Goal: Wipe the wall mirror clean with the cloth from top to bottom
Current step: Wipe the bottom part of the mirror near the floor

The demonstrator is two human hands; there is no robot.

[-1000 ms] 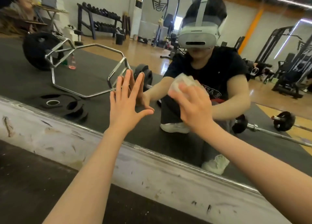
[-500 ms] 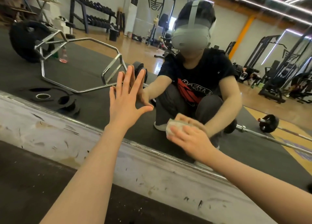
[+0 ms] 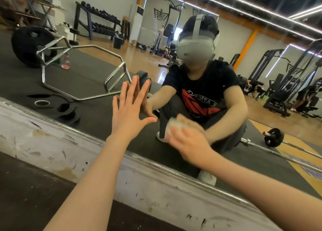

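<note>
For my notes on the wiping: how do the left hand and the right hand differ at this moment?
The left hand is open, fingers spread flat on the mirror; the right hand is closed on the cloth. The left is sharp and higher; the right is blurred and lower. Both touch the glass.

Wall mirror ahead, above the scuffed base strip; left hand flat on the glass, left of the right hand; cloth between right hand and glass, low near the mirror's bottom edge; floor before the strip.
</note>
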